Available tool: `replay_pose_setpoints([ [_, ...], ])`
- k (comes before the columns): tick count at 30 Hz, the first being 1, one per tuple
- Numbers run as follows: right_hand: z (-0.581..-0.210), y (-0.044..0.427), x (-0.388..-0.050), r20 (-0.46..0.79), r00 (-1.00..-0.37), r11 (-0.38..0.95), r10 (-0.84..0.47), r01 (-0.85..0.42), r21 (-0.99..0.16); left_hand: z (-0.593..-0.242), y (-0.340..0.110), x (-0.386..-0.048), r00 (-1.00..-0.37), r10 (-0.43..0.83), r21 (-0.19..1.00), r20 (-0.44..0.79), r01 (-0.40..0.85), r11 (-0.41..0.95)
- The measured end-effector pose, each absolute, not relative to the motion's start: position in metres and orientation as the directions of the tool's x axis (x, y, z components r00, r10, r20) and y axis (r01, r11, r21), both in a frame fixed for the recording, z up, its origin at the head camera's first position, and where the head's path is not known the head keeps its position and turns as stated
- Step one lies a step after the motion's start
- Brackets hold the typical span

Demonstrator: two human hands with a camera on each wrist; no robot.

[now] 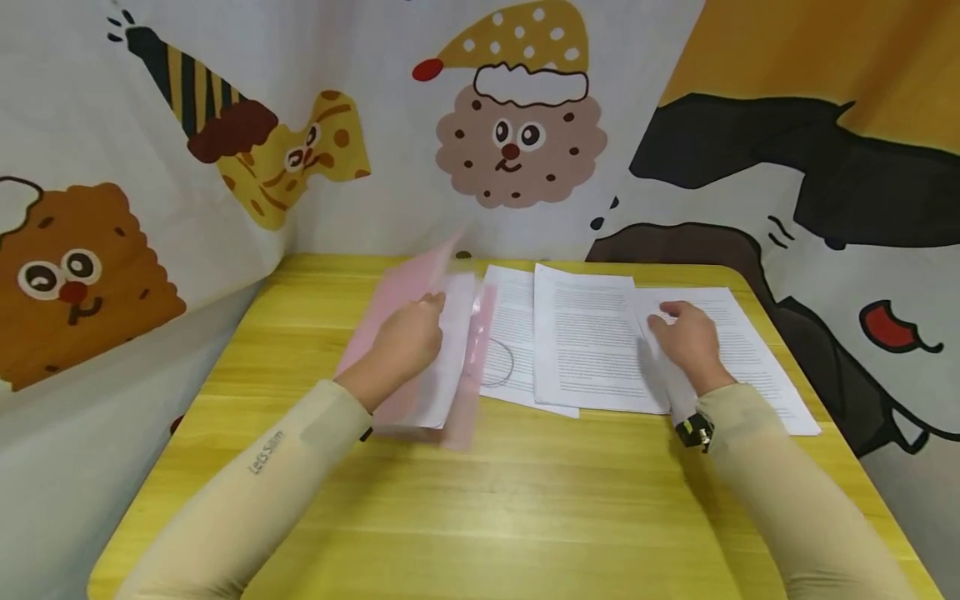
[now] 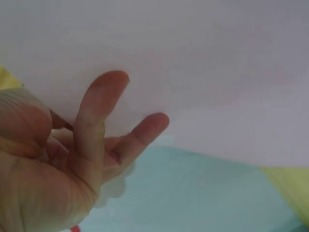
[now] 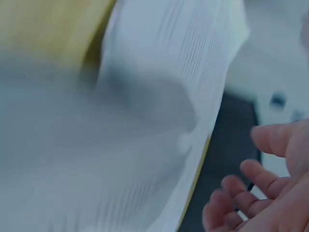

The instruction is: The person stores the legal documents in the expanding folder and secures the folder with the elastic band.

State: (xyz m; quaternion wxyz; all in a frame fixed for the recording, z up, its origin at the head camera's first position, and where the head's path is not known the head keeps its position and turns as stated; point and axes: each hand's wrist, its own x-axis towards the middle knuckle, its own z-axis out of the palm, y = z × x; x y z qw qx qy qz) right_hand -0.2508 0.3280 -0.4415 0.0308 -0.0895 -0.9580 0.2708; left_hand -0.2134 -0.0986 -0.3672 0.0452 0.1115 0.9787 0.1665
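Over the bench (image 1: 487, 517), my left hand (image 1: 405, 342) seems to pinch the raised pink folder (image 1: 396, 287); my right hand (image 1: 686, 342), loosely curled, holds nothing over the printed sheets (image 1: 588, 342). I expect slick, bendy plastic and light, easily creased paper: best taken by the edges.

White cloth (image 1: 360, 50) with cartoon characters (image 1: 127, 267), 1 in a dotted hat (image 1: 517, 42), hangs behind the yellow table (image 1: 525, 517).
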Motion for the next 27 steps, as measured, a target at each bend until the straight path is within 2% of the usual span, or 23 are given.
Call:
replay_pose_setpoints([
  [5,-0.444,0.395,-0.25,-0.144,-0.919,0.859,0.366,0.394,-0.326,-0.374,-0.11,-0.217,-0.971,0.213,0.391,-0.108,0.156,0.907],
  [10,-0.443,0.426,-0.242,-0.256,-0.852,0.801,0.456,0.518,-0.298,-0.378,-0.114,-0.217,-0.969,0.222,0.419,-0.109,0.158,0.894],
  [16,-0.442,0.451,-0.228,-0.373,-0.818,0.798,0.439,0.545,-0.256,-0.379,-0.114,-0.216,-0.97,0.225,0.42,-0.097,0.165,0.892],
  [22,-0.434,0.468,-0.221,-0.412,-0.813,0.81,0.41,0.533,-0.244,-0.374,-0.115,-0.219,-0.974,0.214,0.43,-0.078,0.161,0.888],
  [27,-0.434,0.478,-0.221,-0.476,-0.776,0.785,0.414,0.569,-0.245,-0.375,-0.114,-0.222,-0.973,0.21,0.435,-0.09,0.152,0.887],
])
